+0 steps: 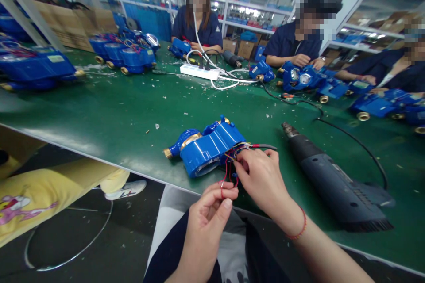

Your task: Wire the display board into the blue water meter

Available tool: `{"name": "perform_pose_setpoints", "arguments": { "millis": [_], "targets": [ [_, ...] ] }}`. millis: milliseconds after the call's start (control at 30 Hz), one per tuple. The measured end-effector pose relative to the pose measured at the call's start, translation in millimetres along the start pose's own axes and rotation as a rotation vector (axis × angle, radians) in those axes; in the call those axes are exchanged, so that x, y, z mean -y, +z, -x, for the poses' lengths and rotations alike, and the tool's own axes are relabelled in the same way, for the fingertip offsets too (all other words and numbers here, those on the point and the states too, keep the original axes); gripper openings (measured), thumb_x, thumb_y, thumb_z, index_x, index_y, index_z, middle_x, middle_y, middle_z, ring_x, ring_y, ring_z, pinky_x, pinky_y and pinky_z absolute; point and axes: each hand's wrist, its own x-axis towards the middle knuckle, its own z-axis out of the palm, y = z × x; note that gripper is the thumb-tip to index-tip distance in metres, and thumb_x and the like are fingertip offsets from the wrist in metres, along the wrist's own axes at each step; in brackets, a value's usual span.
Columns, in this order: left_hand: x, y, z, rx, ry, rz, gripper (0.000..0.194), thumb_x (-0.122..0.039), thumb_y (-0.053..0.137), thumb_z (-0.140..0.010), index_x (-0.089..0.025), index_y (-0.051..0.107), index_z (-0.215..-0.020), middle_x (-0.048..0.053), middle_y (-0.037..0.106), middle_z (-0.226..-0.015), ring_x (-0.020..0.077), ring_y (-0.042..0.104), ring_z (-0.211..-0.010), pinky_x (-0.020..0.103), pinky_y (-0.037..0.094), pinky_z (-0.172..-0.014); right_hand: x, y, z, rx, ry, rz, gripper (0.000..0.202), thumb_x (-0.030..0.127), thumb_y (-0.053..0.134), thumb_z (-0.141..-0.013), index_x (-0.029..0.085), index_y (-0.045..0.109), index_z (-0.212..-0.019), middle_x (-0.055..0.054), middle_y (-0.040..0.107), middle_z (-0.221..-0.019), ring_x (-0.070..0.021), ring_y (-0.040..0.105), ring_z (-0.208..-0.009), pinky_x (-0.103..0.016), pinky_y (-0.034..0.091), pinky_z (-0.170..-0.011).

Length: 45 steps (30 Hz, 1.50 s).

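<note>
A blue water meter (209, 143) with brass pipe ends lies on its side at the near edge of the green table. Thin coloured wires and a grey cable (264, 146) come out of its right end. Just below the meter, my left hand (210, 221) pinches a red wire (222, 191) between thumb and fingers. My right hand (260, 177) is closed at the wire bundle beside the meter's opening; its fingertips hide what exactly they hold.
A dark heat gun (335, 181) lies on the table (133, 110) to the right, its cord running back to a white power strip (199, 71). More blue meters (122, 53) stand at the back left. Across the table, several co-workers handle meters; yellow-trousered legs (59, 190) show at left.
</note>
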Motion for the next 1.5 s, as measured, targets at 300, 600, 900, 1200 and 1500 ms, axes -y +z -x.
{"name": "perform_pose_setpoints", "arguments": {
  "millis": [300,600,900,1200,1500],
  "targets": [
    [-5.1,9.2,3.4,-0.056,-0.081,0.192,0.013,-0.034,0.074,-0.081,-0.021,0.075,-0.079,0.007,0.069,-0.118,0.024,0.055,-0.124,0.033,0.038,-0.107,-30.6,-12.6,-0.5,-0.124,-0.078,-0.182,0.014,0.011,0.058,-0.085,0.018,0.057,-0.072,0.002,0.059,-0.067,-0.0164,0.054,-0.069,-0.032,0.033,-0.074],
    [-16.8,9.1,-0.1,-0.077,-0.094,0.292,0.012,-0.032,0.077,-0.078,-0.021,0.077,-0.084,0.004,0.075,-0.096,0.0188,0.066,-0.103,0.029,0.049,-0.098,-12.3,-9.2,26.4,-0.075,-0.297,-0.241,0.009,0.016,0.055,-0.087,0.018,0.059,-0.094,-0.006,0.066,-0.101,-0.0239,0.055,-0.099,-0.042,0.036,-0.089],
    [-34.8,22.3,1.9,0.09,-0.142,0.414,0.014,-0.025,0.074,-0.082,-0.022,0.079,-0.094,0.006,0.077,-0.107,0.0188,0.068,-0.11,0.028,0.05,-0.101,-38.2,31.1,43.9,-0.372,-0.349,-0.161,0.039,0.007,0.054,-0.082,0.018,0.052,-0.12,-0.016,0.054,-0.128,-0.0295,0.048,-0.122,-0.049,0.047,-0.097],
    [-58.3,29.9,-27.1,0.132,0.042,0.138,0.026,-0.026,0.072,-0.081,-0.027,0.077,-0.107,0.005,0.072,-0.124,0.0236,0.064,-0.117,0.032,0.054,-0.095,-57.4,-21.4,4.3,-0.154,-0.062,-0.811,0.013,0.025,0.068,-0.08,0.02,0.068,-0.092,-0.003,0.07,-0.087,-0.0193,0.064,-0.083,-0.032,0.05,-0.077],
    [-41.2,14.3,-32.6,-0.207,0.55,-0.633,0.01,-0.017,0.065,-0.083,-0.022,0.069,-0.091,0.003,0.069,-0.086,0.0176,0.063,-0.076,0.026,0.048,-0.067,-65.3,-28.7,-26.0,0.214,0.253,-1.412,0.034,0.037,0.087,-0.058,0.019,0.069,-0.081,-0.001,0.066,-0.073,-0.0129,0.057,-0.063,-0.024,0.045,-0.057]
  ]
}}
